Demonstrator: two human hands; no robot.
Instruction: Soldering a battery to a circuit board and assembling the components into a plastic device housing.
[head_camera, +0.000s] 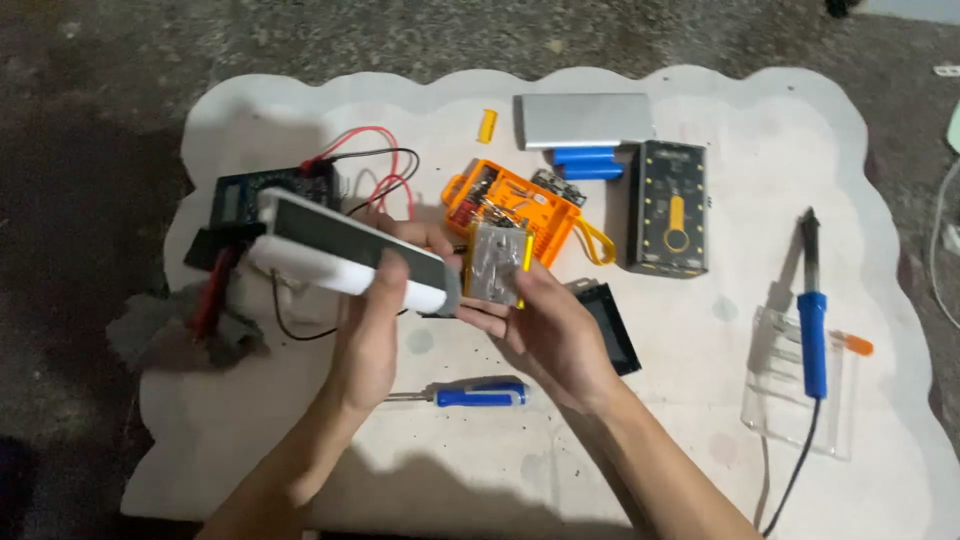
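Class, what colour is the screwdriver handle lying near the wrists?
Blue, seen in the head view: screwdriver.

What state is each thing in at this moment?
White power bank shell: held in left hand, tilted.
Silver battery pack: held by right hand, out of the shell.
Soldering iron: lying on clear stand.
Blue screwdriver: lying flat, untouched.
Orange tool case: open.

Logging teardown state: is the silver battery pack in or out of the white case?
Out. The right hand holds the silver battery pack beside the white case, which the left hand grips.
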